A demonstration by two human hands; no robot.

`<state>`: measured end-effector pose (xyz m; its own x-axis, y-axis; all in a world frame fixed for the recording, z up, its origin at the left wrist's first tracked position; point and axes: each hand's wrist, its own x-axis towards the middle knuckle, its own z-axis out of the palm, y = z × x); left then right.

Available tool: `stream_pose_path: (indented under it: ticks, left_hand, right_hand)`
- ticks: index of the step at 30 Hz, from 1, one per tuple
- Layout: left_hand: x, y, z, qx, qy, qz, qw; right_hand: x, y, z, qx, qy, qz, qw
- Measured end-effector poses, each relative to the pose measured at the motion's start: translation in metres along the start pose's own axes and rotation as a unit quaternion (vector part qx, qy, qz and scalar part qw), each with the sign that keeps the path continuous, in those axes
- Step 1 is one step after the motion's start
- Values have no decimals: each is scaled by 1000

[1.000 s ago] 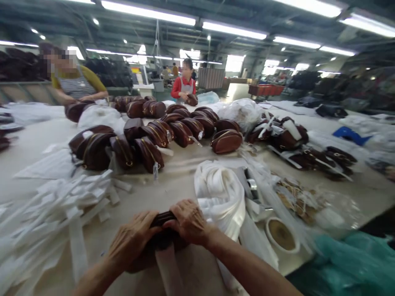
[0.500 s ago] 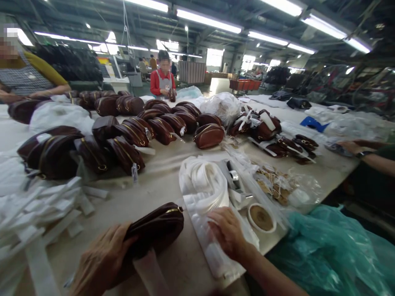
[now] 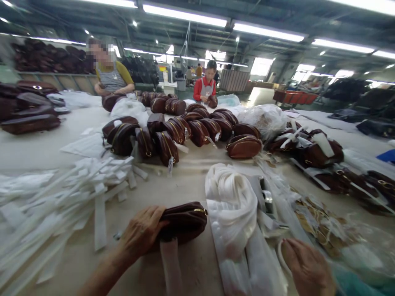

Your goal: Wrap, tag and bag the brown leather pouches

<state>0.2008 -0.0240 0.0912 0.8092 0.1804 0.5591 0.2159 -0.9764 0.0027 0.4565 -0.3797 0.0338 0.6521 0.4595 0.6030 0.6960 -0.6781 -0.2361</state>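
My left hand (image 3: pixel 142 230) is closed on the near end of a dark brown leather pouch (image 3: pixel 185 224) with a gold zipper, which lies on the table. From under the pouch a pale translucent strip (image 3: pixel 171 263) hangs toward me. My right hand (image 3: pixel 308 267) is curled over a white-rimmed roll of tape (image 3: pixel 283 259), its fingertips at the rim; the hand covers most of the roll. Between my hands lies a thick bundle of white plastic sleeves (image 3: pixel 231 205), with a grey metal tape dispenser (image 3: pixel 265 197) at its right.
White strips (image 3: pixel 101 193) lie heaped on the left. Rows of brown pouches (image 3: pixel 243 146) stand across the table's middle. Tags with strings (image 3: pixel 321 222) and clear plastic lie to the right. Two co-workers (image 3: pixel 203 88) (image 3: pixel 114 80) are at the far side.
The view has swung left. My right hand has moved from the white plastic sleeves to the roll of tape. My left hand keeps its grip on the pouch.
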Motion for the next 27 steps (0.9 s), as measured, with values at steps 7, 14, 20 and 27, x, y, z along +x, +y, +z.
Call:
stream_pose_path:
  ticks: [7, 14, 20, 27]
  left_hand:
    - [-4, 6, 0, -18, -58, -40, 997]
    - [0, 17, -8, -15, -127, -77, 989]
    - [0, 15, 1, 2, -104, -54, 993]
    - [-9, 3, 69, 99, -86, 11, 991]
  right_hand:
    - [72, -129, 57, 172, -82, -93, 977]
    - [137, -222, 136, 307, -325, -234, 863]
    - [166, -352, 182, 338, -425, -339, 769]
    - [157, -489, 218, 357, -473, -181, 785]
